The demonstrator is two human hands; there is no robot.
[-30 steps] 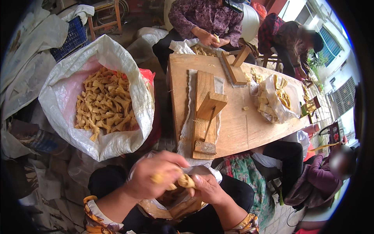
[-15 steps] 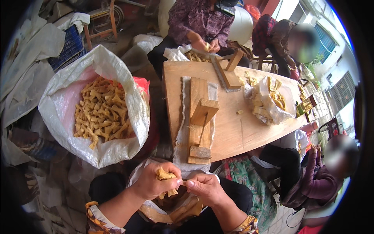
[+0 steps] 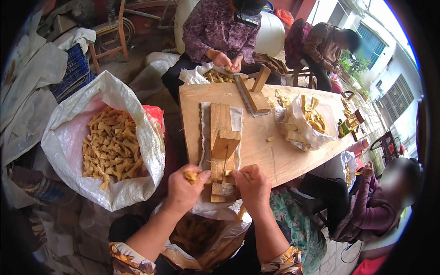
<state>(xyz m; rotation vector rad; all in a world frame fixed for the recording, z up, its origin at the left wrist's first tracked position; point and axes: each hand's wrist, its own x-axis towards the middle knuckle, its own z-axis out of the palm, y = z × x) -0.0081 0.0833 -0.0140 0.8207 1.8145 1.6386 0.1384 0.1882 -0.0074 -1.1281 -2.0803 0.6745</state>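
My left hand (image 3: pixel 182 190) is closed around a yellow-tan knobbly piece (image 3: pixel 191 176), just left of a wooden jig (image 3: pixel 221 120). My right hand (image 3: pixel 255 187) is at the jig's right side, its thumb and finger pinching a small tan piece (image 3: pixel 228 173) against the thin upright blade or rod. More tan material shows inside the right fingers. The jig has an upright block and a small block at its near end, and it lies on a grey cloth (image 3: pixel 235 120). Below my hands an open white sack (image 3: pixel 236 229) holds more tan pieces.
A large white woven sack (image 3: pixel 55 137) full of tan pieces stands at left. On the wooden table (image 3: pixel 256 151) sit a second jig (image 3: pixel 256 101) and a clear plastic bag of pieces (image 3: pixel 298 133). Several people work around it, one across the table (image 3: pixel 213 27) and one at right (image 3: pixel 362 206).
Both hands have moved forward from above the near sack to the jig's near end and are farther apart. The view has shifted slightly, and the small piece is now at the jig.
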